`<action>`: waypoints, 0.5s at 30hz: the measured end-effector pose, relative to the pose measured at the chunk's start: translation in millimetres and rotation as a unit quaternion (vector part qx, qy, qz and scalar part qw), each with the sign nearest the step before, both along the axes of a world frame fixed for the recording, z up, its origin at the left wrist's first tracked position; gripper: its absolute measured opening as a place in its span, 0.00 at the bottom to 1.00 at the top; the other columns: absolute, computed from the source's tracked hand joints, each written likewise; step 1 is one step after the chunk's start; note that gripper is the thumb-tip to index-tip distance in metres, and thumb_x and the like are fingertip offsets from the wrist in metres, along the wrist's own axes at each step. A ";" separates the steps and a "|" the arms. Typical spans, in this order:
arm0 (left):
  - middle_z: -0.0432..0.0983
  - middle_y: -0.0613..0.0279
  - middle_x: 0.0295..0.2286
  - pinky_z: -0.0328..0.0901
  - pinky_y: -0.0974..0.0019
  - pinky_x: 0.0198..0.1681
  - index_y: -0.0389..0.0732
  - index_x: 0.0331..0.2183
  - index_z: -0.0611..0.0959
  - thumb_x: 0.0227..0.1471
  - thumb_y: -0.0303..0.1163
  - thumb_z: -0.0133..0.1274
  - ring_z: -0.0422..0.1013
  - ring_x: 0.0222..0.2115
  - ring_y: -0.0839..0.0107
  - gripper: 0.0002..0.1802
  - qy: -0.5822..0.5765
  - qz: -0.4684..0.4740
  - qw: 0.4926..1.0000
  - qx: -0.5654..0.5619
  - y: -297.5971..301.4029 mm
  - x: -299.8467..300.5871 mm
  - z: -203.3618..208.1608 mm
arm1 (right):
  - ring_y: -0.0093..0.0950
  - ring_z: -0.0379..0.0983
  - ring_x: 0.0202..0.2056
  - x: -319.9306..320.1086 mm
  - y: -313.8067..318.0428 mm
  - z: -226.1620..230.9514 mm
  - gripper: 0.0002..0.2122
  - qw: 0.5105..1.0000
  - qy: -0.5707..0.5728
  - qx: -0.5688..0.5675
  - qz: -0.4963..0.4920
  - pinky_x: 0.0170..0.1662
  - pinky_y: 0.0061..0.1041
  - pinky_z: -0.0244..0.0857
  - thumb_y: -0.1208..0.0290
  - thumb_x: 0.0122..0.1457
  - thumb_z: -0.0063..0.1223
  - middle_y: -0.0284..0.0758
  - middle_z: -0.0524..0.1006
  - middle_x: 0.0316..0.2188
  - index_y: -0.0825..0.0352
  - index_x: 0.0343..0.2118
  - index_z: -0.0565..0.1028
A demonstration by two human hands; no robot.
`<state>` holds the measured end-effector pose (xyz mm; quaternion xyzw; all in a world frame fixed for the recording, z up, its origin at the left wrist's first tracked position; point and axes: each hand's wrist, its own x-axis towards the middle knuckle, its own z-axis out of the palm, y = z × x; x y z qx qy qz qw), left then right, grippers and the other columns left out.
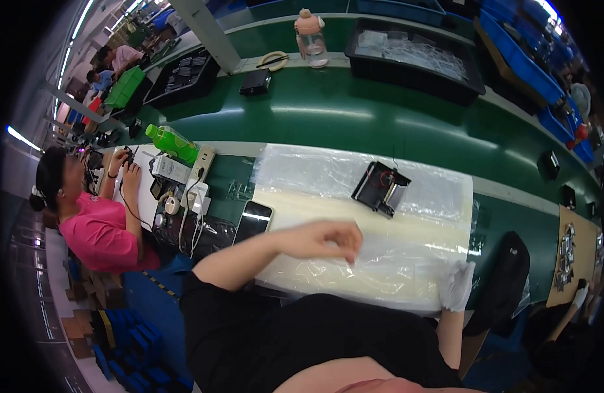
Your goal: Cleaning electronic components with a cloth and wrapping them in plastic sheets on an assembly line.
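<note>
My left hand (328, 240), bare and slightly blurred, hovers over the plastic-covered pale mat (295, 211). Its fingers curl loosely with a gap by the thumb, and nothing shows in it. At the mat's right front edge is my right hand (455, 285) in a white glove. Its fingers are bent, and whether they pinch anything is hidden. Beyond both hands, a black open device housing (380, 188) lies tilted on the mat, with a thin wire rising from it and small red wires inside. Neither hand touches it.
A phone (253, 223), power strip (204, 162), cables and green bottle (174, 143) stand left. Across the green bench are a clear bottle (312, 42), a black box (256, 82) and a bin of plastic bags (413, 62). A co-worker (95, 226) sits left; a black chair back (505, 272) is right.
</note>
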<state>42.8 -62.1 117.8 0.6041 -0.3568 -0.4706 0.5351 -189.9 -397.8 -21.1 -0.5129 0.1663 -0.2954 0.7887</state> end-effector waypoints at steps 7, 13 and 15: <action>0.69 0.51 0.45 0.64 0.59 0.49 0.43 0.53 0.66 0.44 0.39 0.66 0.67 0.46 0.58 0.38 -0.476 0.524 0.690 0.150 77.9 258.8 -70.8 | 0.20 0.63 0.20 11.4 8.4 32.6 0.17 0.946 -0.026 0.311 0.084 0.26 0.21 0.62 0.51 0.68 0.42 0.27 0.71 0.21 0.56 0.35 0.80; 0.66 0.40 0.52 0.62 0.54 0.55 0.44 0.61 0.59 0.46 0.54 0.62 0.66 0.51 0.46 0.49 -0.478 0.621 0.569 0.248 139.5 375.0 -115.3 | 0.23 0.65 0.23 0.1 3.2 20.6 0.19 0.927 -0.075 0.353 0.098 0.28 0.25 0.61 0.49 0.67 0.42 0.30 0.73 0.23 0.55 0.37 0.82; 0.68 0.39 0.51 0.62 0.54 0.54 0.43 0.61 0.60 0.47 0.54 0.61 0.67 0.50 0.46 0.47 -0.382 0.680 0.582 0.230 177.4 396.1 -123.7 | 0.23 0.64 0.23 1.5 1.3 20.6 0.19 0.927 -0.074 0.352 0.105 0.27 0.25 0.60 0.48 0.67 0.42 0.30 0.73 0.23 0.55 0.38 0.82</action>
